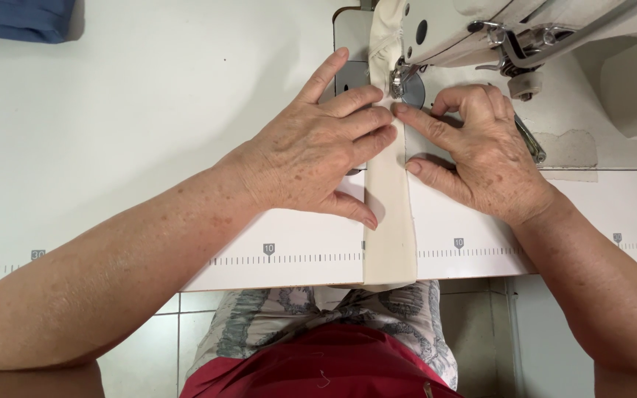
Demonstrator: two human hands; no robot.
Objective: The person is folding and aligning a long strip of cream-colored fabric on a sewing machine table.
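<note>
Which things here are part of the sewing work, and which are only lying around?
In use: left hand, right hand, cream strip, sewing machine, presser foot, table.
Lying about: blue cloth, lace scrap.

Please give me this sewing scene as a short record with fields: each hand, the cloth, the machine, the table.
left hand: flat on the cream cloth strip, fingers spread
right hand: fingertips pressing the strip's right edge near the presser foot
cloth strip: runs from the table edge up under the foot
sewing machine: white, top right
table: white, ruler marks along the front
</note>
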